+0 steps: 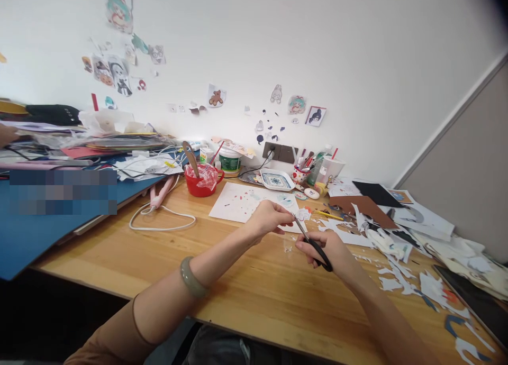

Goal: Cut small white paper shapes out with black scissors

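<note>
here comes my left forearm, bangle (192, 277) on it, slanting in toward the white sheet (228, 212), which lies flat, perhaps so its tiny coloured bits stay easy to spot. over its right side, my left hand (266, 218) bends in, fingertips drawn close; can't tell whether they grip the small paper piece (304, 213) at the sheet's right edge. then scissors (322, 254), blades nearly together, angled to those fingertips, likely for control; my right hand (335, 250) curls round the handles, nearer me than the sheet. trimmings (391, 284) lie further right of it.

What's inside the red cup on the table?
Crumpled, translucent film fills the red cup, and a brown handle sticks up from it. The cup's bottom and the handle's lower end are covered.
</note>
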A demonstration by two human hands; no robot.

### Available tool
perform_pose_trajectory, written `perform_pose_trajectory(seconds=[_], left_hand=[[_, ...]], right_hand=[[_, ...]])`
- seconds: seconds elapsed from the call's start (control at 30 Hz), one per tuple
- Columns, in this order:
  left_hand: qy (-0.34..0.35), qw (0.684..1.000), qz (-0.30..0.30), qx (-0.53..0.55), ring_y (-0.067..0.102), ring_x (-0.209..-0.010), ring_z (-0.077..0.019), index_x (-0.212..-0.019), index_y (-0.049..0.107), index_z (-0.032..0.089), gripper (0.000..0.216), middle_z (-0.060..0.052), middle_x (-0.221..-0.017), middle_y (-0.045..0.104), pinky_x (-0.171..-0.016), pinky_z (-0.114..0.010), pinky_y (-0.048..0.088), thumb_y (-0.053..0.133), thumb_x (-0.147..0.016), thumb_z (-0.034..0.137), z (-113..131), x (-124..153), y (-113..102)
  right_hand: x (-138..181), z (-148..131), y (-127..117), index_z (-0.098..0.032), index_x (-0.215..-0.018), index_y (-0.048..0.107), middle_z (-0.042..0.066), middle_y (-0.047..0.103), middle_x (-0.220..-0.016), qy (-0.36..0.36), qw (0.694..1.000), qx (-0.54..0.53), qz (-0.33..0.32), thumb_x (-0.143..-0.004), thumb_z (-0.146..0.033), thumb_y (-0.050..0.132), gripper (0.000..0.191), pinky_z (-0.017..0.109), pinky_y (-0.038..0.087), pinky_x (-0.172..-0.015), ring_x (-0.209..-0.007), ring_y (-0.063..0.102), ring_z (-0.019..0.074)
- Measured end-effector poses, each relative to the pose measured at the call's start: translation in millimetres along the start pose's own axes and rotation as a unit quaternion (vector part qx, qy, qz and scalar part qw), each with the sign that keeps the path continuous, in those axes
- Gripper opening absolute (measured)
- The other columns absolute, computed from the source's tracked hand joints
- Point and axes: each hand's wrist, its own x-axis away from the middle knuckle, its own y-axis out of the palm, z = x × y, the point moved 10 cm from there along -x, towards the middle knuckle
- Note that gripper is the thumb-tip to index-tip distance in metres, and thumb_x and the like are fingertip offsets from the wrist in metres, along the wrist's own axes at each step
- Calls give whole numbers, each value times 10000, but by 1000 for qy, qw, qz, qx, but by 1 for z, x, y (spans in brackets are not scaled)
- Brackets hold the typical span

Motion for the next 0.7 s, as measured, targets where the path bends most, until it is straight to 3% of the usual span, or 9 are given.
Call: perform_pose_trajectory(seconds=[0.43, 0.7], left_hand=[[-24, 999, -10, 18, 507, -617, -115, -586, 605, 110, 130, -41, -594, 569, -457, -195, 420, 621, -544, 232, -7, -1, 0], [-44, 994, -26, 92, 534, -636, -109, -595, 622, 116, 142, -32, -612, 584, -527, -206, 435, 659, -530, 237, -13, -1, 5]], right_hand=[[0, 0, 2, -158, -657, 574, -52, 424, -426, -11, 1000, 3, 2, -687, -450, 537, 296, 171, 325, -367, -382, 430, 75], [2, -6, 1, -147, -695, 583, -34, 471, -435, -13, 1000, -16, -7, -697, -428, 528, 287, 184, 345, -382, -399, 460, 89]])
